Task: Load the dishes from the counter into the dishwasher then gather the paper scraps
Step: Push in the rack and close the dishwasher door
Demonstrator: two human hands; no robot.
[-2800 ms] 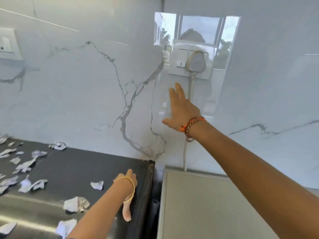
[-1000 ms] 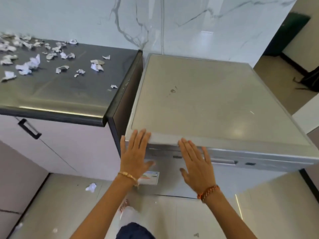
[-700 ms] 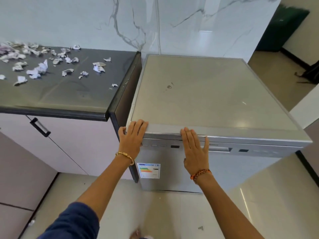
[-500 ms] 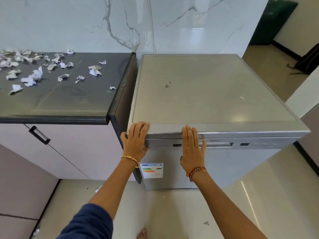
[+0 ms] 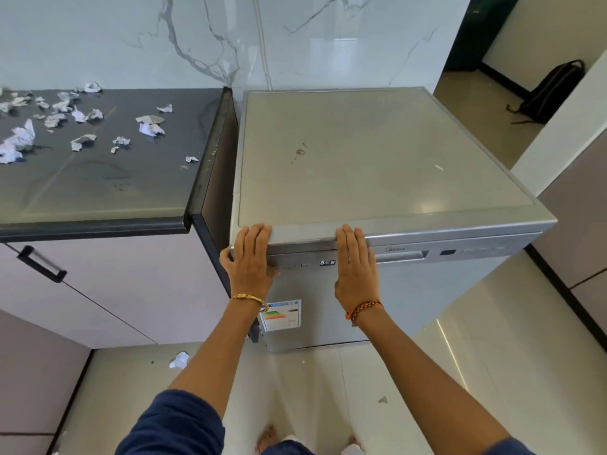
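A silver dishwasher [image 5: 427, 290] stands to the right of the dark counter [image 5: 98, 192], its door closed and its small display lit. My left hand [image 5: 251, 261] lies flat on the door's upper left corner, fingers straight, tips at the top edge. My right hand [image 5: 356, 267] presses flat on the control panel just left of the handle recess. Several white paper scraps [image 5: 82, 123] lie scattered over the counter's far left. No dishes are visible on the counter.
One paper scrap [image 5: 179, 360] lies on the tiled floor below the counter cabinet. The cabinet has a black handle [image 5: 41, 264]. A dark backpack [image 5: 551, 90] leans by a doorway at the far right. My feet show at the bottom edge.
My right hand left the wall socket and both hands came down onto the dishwasher's front. Over the last second my view backed away and the hands kept flat on the door's top.
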